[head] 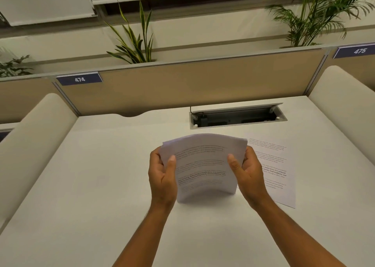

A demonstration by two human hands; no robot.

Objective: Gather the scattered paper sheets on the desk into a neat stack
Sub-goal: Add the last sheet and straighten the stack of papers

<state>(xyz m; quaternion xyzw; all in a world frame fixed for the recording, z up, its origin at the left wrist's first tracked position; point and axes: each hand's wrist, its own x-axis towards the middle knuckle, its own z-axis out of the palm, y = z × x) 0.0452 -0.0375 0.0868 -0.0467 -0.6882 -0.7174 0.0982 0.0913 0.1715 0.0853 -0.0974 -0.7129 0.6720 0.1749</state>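
A stack of printed white paper sheets (203,165) stands upright on its lower edge on the white desk (101,195), bowed outward in the middle. My left hand (162,177) grips its left edge, thumb on the front. My right hand (246,173) grips its right edge the same way. One more printed sheet (278,171) lies flat on the desk just right of my right hand, partly hidden behind it.
An open cable tray (237,117) is sunk into the desk behind the stack. A tan partition (192,84) closes the back, with padded side dividers at left (36,128) and right (345,104). Plants stand beyond the partition.
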